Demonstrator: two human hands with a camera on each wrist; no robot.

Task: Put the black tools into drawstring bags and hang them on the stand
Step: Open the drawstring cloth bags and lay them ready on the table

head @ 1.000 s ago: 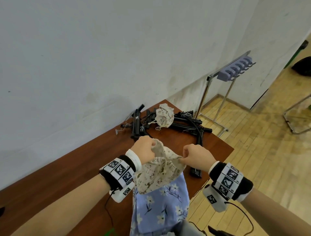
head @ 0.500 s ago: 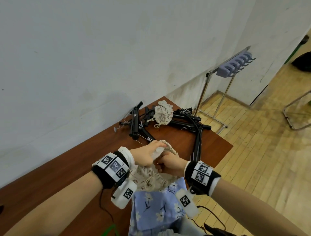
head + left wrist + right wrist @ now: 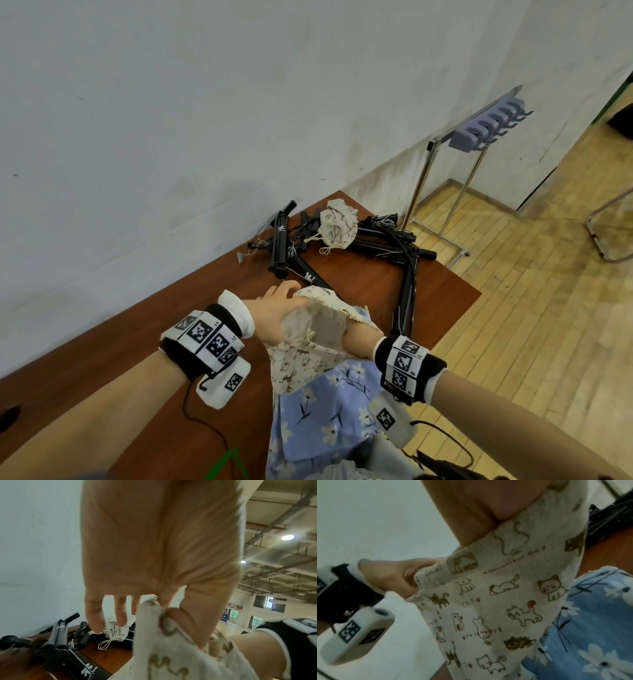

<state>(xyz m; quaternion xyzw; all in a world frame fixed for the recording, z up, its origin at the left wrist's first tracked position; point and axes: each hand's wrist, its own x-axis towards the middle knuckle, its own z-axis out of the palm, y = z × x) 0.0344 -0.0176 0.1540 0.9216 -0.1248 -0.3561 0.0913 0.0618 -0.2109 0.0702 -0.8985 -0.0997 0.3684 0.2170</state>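
My left hand (image 3: pixel 274 313) pinches the rim of the cat-print bag (image 3: pixel 308 346) between thumb and forefinger, other fingers straight and spread, clear in the left wrist view; bag hangs centre frame, over the near table (image 3: pixel 102 359) edge against my blue floral skirt (image 3: pixel 318 411). My right hand (image 3: pixel 356 339) is pushed wrist-deep into the bag mouth, so I can't tell how its fingers lie, fabric hides them. Step in hand, I judge: opening the bag for a tool. To do it well I'd spread the inside hand wide, keep the left pinch on the hem not the cord, and hold the mouth facing the pile. Black tools (image 3: pixel 342 240) lie heaped at the table's far end, upper centre, with a second bag (image 3: pixel 337 222) crumpled on top; one long tool (image 3: pixel 407 291) runs down toward my right wrist, nearest pick. Stand (image 3: pixel 479 137) with hooks is upper right on the floor, nothing hung yet
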